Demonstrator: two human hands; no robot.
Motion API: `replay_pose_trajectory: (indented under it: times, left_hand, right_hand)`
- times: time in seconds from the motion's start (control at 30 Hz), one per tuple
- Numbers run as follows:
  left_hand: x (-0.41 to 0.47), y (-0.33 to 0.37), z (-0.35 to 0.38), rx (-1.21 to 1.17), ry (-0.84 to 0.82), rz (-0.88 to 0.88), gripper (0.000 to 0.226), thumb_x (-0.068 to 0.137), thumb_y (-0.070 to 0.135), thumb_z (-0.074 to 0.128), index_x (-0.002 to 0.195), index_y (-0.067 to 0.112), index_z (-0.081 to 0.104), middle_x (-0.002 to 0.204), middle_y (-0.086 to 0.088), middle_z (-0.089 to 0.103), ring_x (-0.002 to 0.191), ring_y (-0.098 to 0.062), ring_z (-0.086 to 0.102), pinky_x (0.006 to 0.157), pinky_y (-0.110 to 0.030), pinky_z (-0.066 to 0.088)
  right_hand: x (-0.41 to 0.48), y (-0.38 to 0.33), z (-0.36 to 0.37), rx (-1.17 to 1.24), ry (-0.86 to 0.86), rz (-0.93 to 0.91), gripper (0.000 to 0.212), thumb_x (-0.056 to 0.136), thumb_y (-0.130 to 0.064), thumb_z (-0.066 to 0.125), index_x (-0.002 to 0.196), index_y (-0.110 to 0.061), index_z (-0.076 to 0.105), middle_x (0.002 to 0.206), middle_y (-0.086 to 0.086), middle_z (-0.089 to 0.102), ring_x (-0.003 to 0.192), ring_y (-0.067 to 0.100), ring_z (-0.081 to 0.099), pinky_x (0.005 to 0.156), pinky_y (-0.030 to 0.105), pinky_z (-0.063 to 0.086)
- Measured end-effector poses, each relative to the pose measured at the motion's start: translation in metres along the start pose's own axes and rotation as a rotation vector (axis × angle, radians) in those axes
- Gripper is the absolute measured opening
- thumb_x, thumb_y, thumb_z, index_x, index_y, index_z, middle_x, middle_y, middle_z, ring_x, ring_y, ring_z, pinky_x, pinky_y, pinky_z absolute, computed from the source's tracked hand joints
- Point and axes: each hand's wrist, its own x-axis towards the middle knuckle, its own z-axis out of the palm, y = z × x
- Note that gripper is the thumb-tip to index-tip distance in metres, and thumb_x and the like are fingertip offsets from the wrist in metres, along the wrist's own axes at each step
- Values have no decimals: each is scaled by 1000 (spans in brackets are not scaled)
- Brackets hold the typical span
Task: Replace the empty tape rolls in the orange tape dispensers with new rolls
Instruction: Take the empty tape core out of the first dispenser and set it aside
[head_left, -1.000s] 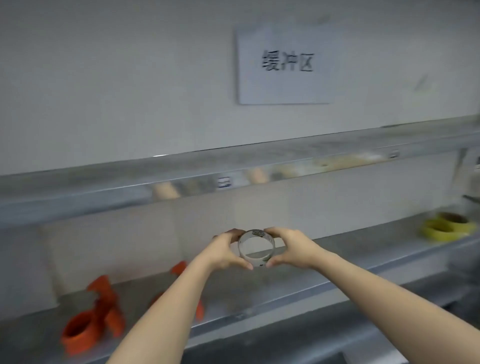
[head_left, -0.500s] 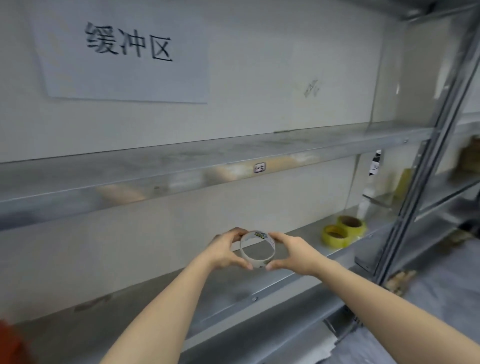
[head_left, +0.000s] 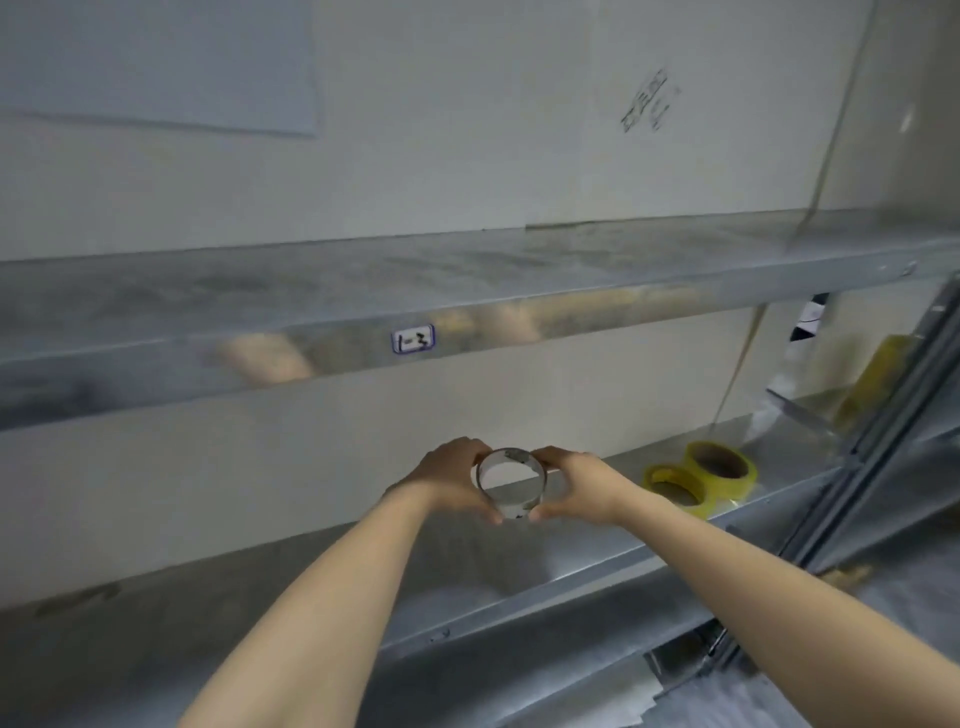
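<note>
head view: left grip (head_left: 451, 480), right grip (head_left: 583, 487) around empty core (head_left: 514, 507) at steel shelf (head_left: 613, 545)

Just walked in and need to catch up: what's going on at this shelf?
A person holds an empty whitish cardboard tape core between the left hand and the right hand, above the lower grey metal shelf. Two yellow tape rolls lie side by side on that shelf, off to the person's right, untouched. Neither hand has picked up a new roll yet.
</note>
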Motion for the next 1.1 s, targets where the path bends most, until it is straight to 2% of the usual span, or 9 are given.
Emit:
replay_pose_trajectory:
  times: [0.13, 0.23, 0.4, 0.63, 0.8, 0.9, 0.97, 1.03, 1.1]
  left_hand:
    - [8, 15, 31, 34, 11, -114, 70, 54, 29, 90, 118, 23, 60, 118, 2, 61, 110, -20, 58, 96, -40, 50]
    - [14, 25, 56, 45, 3, -176, 60, 51, 30, 90, 106, 24, 67, 105, 4, 70, 98, -19, 65, 87, -39, 56]
    - [22, 27, 88, 47, 30, -244, 51, 50, 28, 89, 95, 30, 65, 102, 6, 71, 92, -17, 66, 79, -31, 56]
    - [44, 7, 116, 106, 85, -255, 76, 50, 39, 88, 120, 32, 59, 122, 8, 65, 112, -19, 60, 98, -36, 48]
    - [51, 1, 123, 187, 46, -280, 78, 54, 46, 86, 124, 35, 54, 129, 8, 60, 119, -20, 55, 104, -37, 38]
    - [52, 1, 120, 192, 2, -310, 84, 53, 49, 86, 126, 30, 50, 133, 7, 56, 122, -21, 51, 104, -35, 35]
    - [56, 3, 118, 171, -19, -313, 99, 48, 53, 87, 133, 26, 45, 142, 4, 48, 129, -21, 45, 106, -34, 36]
    - [63, 17, 116, 132, -47, -305, 118, 49, 56, 86, 147, 25, 29, 155, 2, 30, 142, -22, 30, 116, -37, 28]
    - [74, 40, 115, 105, -60, -255, 121, 58, 53, 84, 153, 24, 16, 160, 3, 17, 147, -22, 19, 121, -37, 18]
  right_hand:
    - [7, 30, 4, -29, -69, -45, 80, 64, -42, 81, 131, -19, 45, 129, 2, 59, 120, 23, 53, 100, 40, 44]
    - [9, 54, 10, -15, -126, -71, 81, 63, -41, 81, 132, -20, 44, 130, 2, 58, 120, 23, 53, 99, 40, 45]
    - [10, 88, 28, 5, -170, -85, 83, 63, -46, 79, 134, -23, 41, 132, 1, 57, 121, 22, 53, 99, 40, 45]
    - [27, 113, 52, -10, -144, -137, 80, 67, -44, 77, 134, -24, 40, 131, 0, 57, 120, 24, 53, 100, 35, 43]
    - [38, 119, 61, -61, -177, -190, 74, 68, -46, 76, 130, -24, 44, 130, 0, 58, 118, 23, 54, 101, 34, 39]
    - [35, 119, 57, -54, -178, -194, 85, 69, -48, 75, 139, -22, 36, 139, 1, 50, 126, 24, 47, 107, 35, 32]
    - [31, 125, 47, -12, -159, -167, 95, 68, -52, 75, 144, -21, 28, 146, 1, 43, 132, 24, 41, 111, 34, 29]
    - [25, 131, 30, 16, -131, -148, 97, 68, -54, 74, 146, -22, 25, 150, -1, 38, 136, 24, 36, 113, 34, 27]
    - [19, 140, 10, 23, -99, -140, 97, 68, -55, 73, 146, -23, 25, 152, -3, 35, 138, 23, 33, 114, 34, 27]
